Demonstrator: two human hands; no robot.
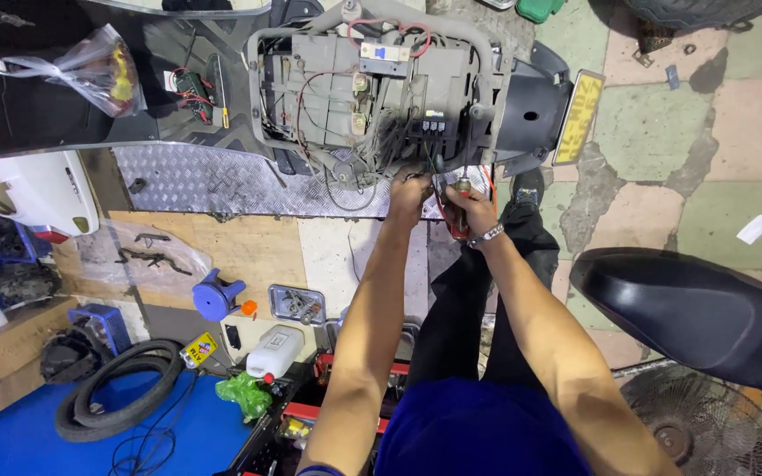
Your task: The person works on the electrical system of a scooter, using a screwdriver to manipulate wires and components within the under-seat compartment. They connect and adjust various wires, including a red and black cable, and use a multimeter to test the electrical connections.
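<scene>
A: Both hands up at grey scooter battery tray [372, 88], seat off for access. Left hand [409, 196] pinching black wire bundle [416, 157].
B: Right hand [472, 210] clenched round red-handled tool [459, 216], just beside wires.

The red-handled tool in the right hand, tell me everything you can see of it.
The red-handled tool is gripped in the right hand, pointing up toward the tangled wires under the scooter's open grey battery compartment. Only part of its handle shows; the tip is hidden, so its kind is unclear. The left hand works beside it.
</scene>
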